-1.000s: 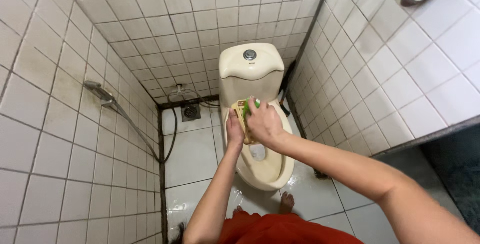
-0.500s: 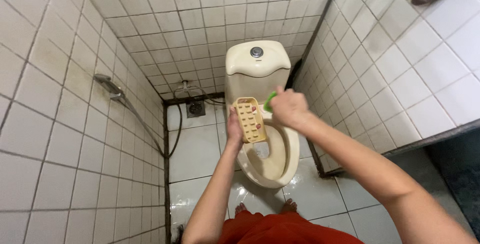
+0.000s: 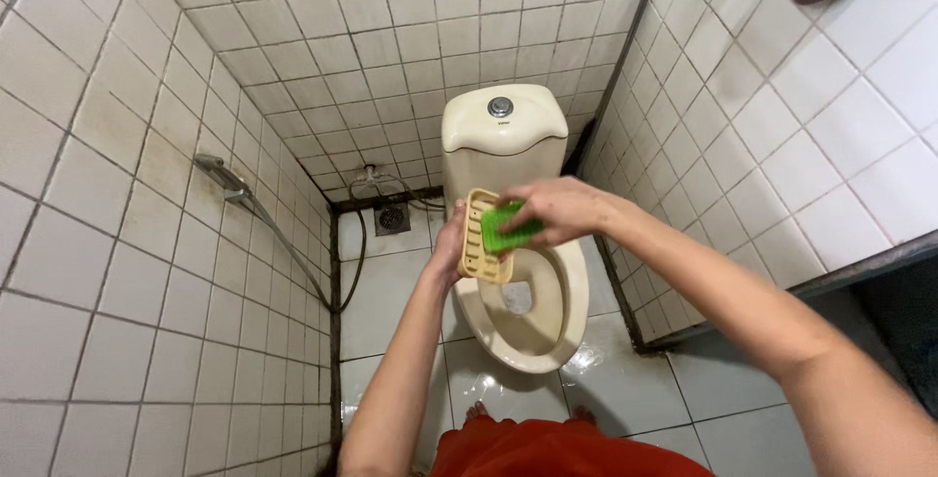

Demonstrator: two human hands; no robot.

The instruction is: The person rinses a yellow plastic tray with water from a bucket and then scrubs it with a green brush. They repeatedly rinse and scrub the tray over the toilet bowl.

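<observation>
Your left hand (image 3: 451,242) grips the cream-yellow plastic soap tray with rows of holes (image 3: 479,238) by its left edge, fingers closed around it, and holds it tilted above the open bowl of the beige ceramic toilet (image 3: 532,325). Your right hand (image 3: 557,208) pinches a bright green scrubbing brush (image 3: 508,226) with the fingers curled over its top, and the brush touches the face of the tray. On the left tiled wall hangs a grey metal spray hose (image 3: 256,211).

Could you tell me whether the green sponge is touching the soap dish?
Touching: the head view shows the green sponge in the right hand pressed against the soap dish.
</observation>
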